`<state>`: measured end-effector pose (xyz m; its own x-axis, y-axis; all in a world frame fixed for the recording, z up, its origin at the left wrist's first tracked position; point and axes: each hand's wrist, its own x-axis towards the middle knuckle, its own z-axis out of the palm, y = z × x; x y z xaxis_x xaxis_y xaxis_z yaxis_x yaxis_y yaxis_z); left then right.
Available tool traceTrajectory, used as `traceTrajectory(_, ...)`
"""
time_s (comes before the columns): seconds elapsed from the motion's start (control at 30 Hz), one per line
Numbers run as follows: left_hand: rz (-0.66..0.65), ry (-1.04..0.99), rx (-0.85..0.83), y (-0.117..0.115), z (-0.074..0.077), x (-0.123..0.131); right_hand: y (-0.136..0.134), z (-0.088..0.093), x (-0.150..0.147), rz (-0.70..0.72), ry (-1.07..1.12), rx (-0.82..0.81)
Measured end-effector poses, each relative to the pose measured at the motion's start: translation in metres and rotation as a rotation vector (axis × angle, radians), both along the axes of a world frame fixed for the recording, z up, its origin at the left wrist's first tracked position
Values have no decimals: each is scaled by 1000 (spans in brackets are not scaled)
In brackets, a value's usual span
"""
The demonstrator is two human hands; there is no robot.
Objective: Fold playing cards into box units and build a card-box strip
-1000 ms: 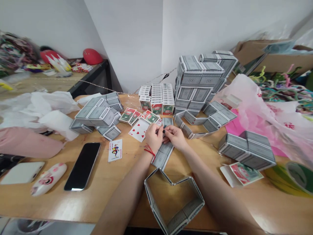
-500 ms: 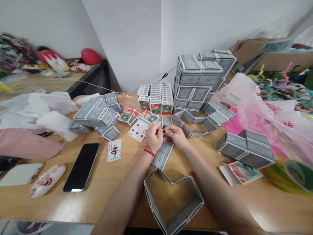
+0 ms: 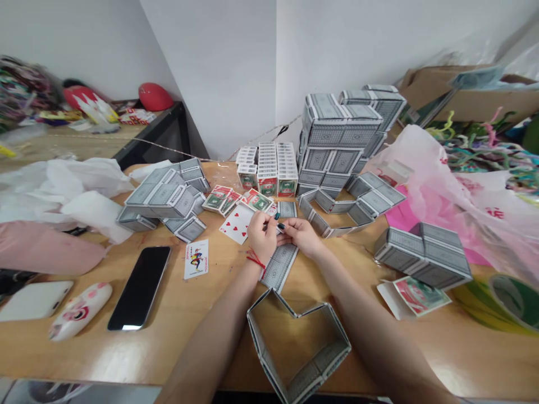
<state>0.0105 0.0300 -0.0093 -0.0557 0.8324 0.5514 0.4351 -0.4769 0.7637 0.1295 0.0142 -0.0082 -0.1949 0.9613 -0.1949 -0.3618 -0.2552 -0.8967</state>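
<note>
My left hand (image 3: 263, 235), with a red string at its wrist, is closed in a pinch at the middle of the table. Its fingertips meet those of my right hand (image 3: 301, 234), which is also pinched. What they hold is small and mostly covered by the fingers. Beneath the hands lies a strip of grey-backed playing cards (image 3: 281, 266). Nearer to me, between my forearms, a heart-shaped frame of folded cards (image 3: 269, 365) stands on edge. Just beyond my left hand, a large heart-suit card (image 3: 236, 224) lies face up beside another grey-backed card (image 3: 287, 209).
Card boxes (image 3: 267, 168) stand at the back, near a tall stack of card blocks (image 3: 332, 137). More card structures sit left (image 3: 162, 193) and right (image 3: 425, 252). A phone (image 3: 140, 289), a joker card (image 3: 196, 259), a tape roll (image 3: 501, 303) and plastic bags (image 3: 446, 179) lie around.
The fingers have shifted slightly against each other, with the left thumb tip showing higher now. Both hands stay in the same place, and the other things have not moved.
</note>
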Motion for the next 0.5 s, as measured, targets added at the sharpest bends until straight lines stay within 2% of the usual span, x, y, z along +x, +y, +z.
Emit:
traceTrajectory(0.23, -56, -4, -75, 6, -4, -1, -1, -6, -8, -121, -132, 78)
traceTrajectory(0.3, -70, 16, -75, 8, -4, -2, -1, -7, -8, -197, -261, 159)
traceTrajectory(0.43, -94, 45, -22, 7, -2, -3, -5, -4, -5, -361, -689, 405)
traceTrajectory(0.5, -117, 45, -3, 6, 0, -3, -6, -1, -3, -404, -761, 450)
